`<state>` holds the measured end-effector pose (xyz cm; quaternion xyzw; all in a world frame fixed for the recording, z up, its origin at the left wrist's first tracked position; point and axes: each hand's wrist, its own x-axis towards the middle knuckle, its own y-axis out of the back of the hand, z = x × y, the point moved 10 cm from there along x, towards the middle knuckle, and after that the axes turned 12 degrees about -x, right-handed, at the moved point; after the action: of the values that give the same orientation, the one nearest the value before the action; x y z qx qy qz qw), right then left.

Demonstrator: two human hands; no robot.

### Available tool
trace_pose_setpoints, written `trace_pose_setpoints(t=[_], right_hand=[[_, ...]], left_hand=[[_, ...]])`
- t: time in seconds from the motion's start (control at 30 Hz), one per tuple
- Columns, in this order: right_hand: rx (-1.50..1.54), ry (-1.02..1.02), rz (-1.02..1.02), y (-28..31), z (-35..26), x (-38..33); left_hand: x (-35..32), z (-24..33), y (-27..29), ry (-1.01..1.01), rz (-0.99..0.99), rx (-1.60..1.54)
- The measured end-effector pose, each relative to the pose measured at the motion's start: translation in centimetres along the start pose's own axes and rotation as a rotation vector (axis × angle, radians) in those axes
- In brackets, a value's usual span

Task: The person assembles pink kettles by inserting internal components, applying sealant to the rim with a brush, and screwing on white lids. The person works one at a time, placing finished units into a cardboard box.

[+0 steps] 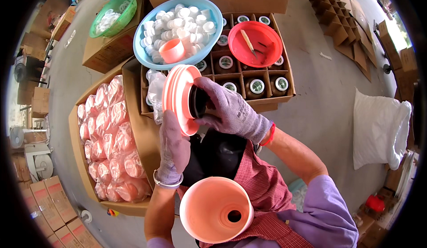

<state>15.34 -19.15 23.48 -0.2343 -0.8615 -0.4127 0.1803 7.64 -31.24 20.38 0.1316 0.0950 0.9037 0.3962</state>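
In front of my chest I hold a ridged pink plastic piece (pixel 177 97), round and flanged, tilted on its edge. My left hand (pixel 172 141), gloved in purple, grips its lower left side. My right hand (pixel 229 107), gloved too, closes its fingers and thumb round a black round part (pixel 197 101) on the right side of the pink piece. Whether the black part is fixed to it, I cannot tell. A wide pink tub (pixel 202 208) rests at my lap below, its mouth up, with a dark round hole low inside.
Ahead, a divided carton (pixel 267 97) of capped jars bears a blue basin (pixel 138 47) of white caps and a red bowl (pixel 249 27) with a wooden-handled tool. A carton (pixel 140 136) of bagged pink pieces (pixel 116 159) stands left. A white sack (pixel 380 130) is right.
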Motion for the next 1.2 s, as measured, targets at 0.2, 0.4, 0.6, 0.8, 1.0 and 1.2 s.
trace_pose_setpoints(t=[0.2, 0.4, 0.6, 0.8, 1.0, 1.2], right_hand=[[-0.457, 0.401, -0.191, 0.5, -2.7, 0.7], [-0.169, 0.008, 0.049, 2.3, -0.1, 1.5], [0.690, -0.178, -0.075, -1.5, 2.7, -0.8], [0.664, -0.123, -0.119, 0.2, 4.4, -2.7], [1.075, -0.914, 0.092, -2.6, 10.3, -5.1], [0.038, -0.159, 0.220, 3.6, 4.2, -1.3]], left_hand=[[1.2, 0.1, -4.0, 0.527, -0.033, -1.169], [1.6, 2.1, -4.6, 0.313, -0.023, -0.839], [0.8, 9.0, -6.3, -0.601, -0.206, 0.632], [-0.2, 8.1, -9.0, -0.832, -0.577, 0.518], [2.7, 7.1, -6.2, -0.472, -0.363, 0.022], [3.3, 0.3, -3.7, 0.294, -0.199, -0.376]])
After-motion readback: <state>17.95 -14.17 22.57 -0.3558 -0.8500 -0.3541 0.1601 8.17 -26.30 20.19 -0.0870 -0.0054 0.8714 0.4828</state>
